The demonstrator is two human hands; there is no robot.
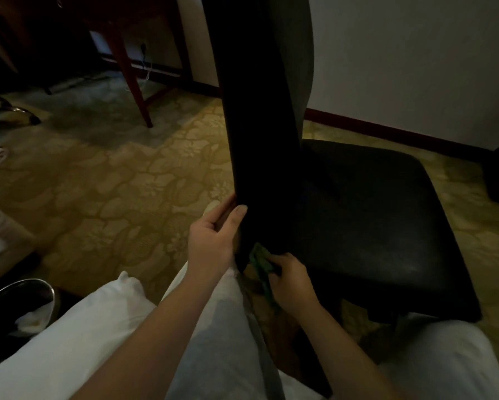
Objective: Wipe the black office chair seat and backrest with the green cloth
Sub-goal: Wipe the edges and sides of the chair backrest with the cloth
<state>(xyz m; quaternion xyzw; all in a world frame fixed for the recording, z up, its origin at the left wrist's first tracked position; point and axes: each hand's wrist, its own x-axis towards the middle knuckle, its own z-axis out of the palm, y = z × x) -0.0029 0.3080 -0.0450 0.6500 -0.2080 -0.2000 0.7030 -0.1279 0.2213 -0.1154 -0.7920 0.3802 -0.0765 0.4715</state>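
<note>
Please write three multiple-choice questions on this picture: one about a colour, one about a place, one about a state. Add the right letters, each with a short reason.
1. What colour is the square cushioned chair seat?
A. black
B. red
C. white

2. Where on the tall black padded backrest is the crumpled green cloth?
A. at its top
B. at its middle
C. at its lower edge, near the seat

3. What is the left-hand grip doing?
A. lying flat on the seat
B. holding the backrest's side edge
C. hanging idle

Answers:
1 A: its whole surface is black.
2 C: the right-hand grip holds the cloth at that lower edge.
3 B: the thumb lies in front and the fingers curl behind the edge.
</note>
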